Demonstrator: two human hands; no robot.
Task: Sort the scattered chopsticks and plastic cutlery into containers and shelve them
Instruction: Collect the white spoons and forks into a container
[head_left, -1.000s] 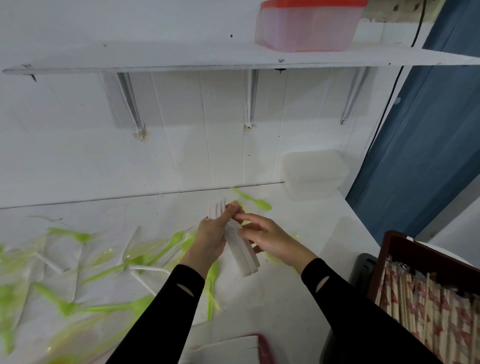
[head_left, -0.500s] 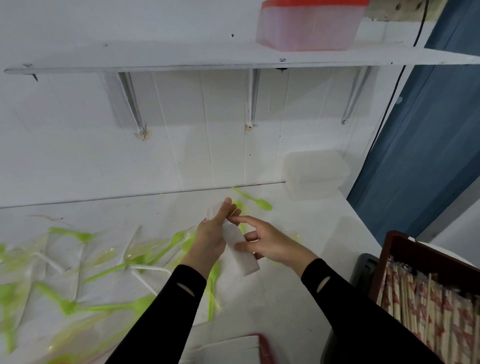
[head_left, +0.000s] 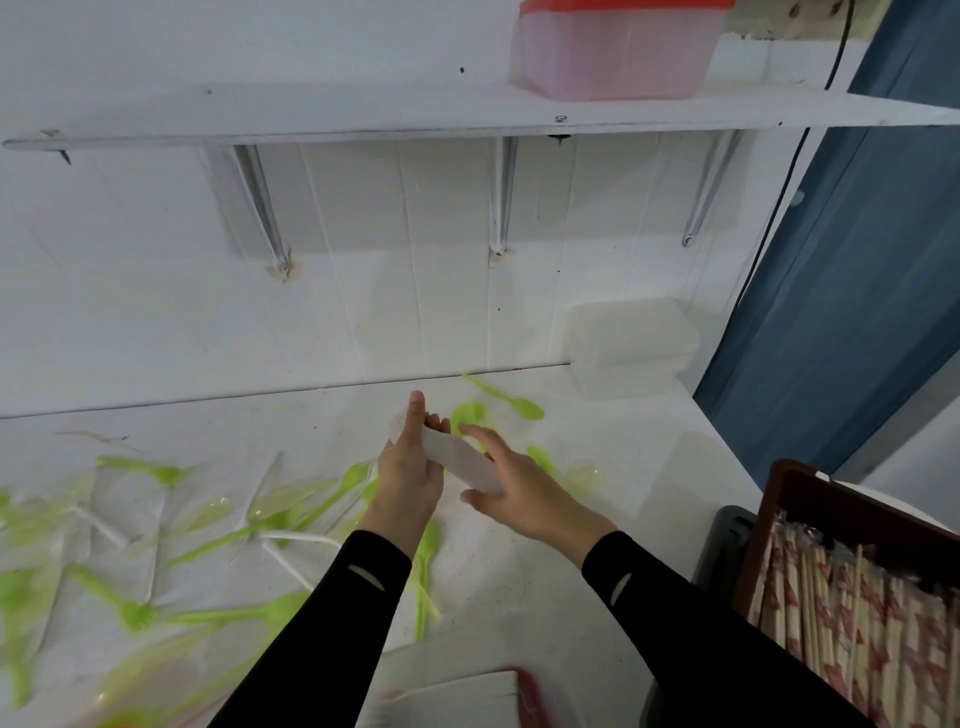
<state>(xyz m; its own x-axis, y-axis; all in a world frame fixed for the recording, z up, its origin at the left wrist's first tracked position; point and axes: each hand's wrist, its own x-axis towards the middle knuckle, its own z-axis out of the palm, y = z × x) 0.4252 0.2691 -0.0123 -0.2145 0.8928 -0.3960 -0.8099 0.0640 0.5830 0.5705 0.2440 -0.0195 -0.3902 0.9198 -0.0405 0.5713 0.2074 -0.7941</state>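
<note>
Nearest, at the right, a brown crate (head_left: 779, 499) holds wrapped chopsticks (head_left: 857, 597). Above the white worktop (head_left: 639, 467), the left hand (head_left: 408, 475) grips a bundle of white plastic cutlery (head_left: 457, 457), thumb upright. The right hand (head_left: 524, 493) lies unclenched, fingers straight, against the bundle's lower end. Green plastic cutlery (head_left: 137, 616) lies scattered to the left. Further back stands a clear container (head_left: 631, 348), and on the shelf (head_left: 363, 119) above, a red-lidded box (head_left: 613, 52).
</note>
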